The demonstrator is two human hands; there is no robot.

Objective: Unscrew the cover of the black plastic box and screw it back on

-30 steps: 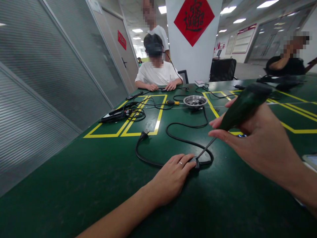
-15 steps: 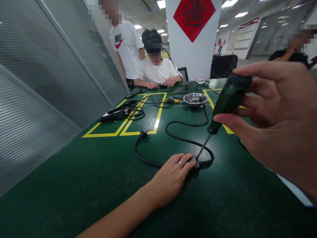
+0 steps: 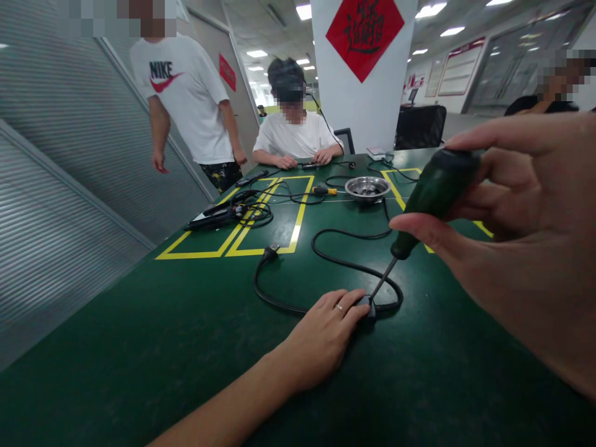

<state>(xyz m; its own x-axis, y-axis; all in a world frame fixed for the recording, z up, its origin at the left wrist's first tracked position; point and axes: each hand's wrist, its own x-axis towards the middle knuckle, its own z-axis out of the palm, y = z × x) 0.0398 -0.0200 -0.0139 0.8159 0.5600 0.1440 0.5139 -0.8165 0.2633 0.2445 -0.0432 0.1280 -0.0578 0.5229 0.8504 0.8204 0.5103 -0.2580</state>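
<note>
My right hand [image 3: 507, 230] grips a screwdriver [image 3: 431, 195] by its dark green handle. The shaft slants down to the left, and its tip meets the top of a small black box [image 3: 369, 305] on a cable. With its fingers closed over that box, my left hand [image 3: 326, 329] holds it against the green table [image 3: 186, 354]. A ring is on one finger. The black cable [image 3: 342, 261] leaves the box to the right and curves back across the table. Its other end runs left to a plug [image 3: 270, 251].
Beyond the cable stands a metal bowl [image 3: 367, 186] of small dark parts. Beside it lies a yellow-handled screwdriver [image 3: 325, 190]. Bundled black cords [image 3: 233, 211] lie at left within yellow tape. A seated person [image 3: 295, 133] works opposite; another person [image 3: 186, 93] stands at left.
The standing person has moved to the left, closer to the table's side. My right hand and the screwdriver have shifted slightly, with the tip still at the box. My left hand stays put.
</note>
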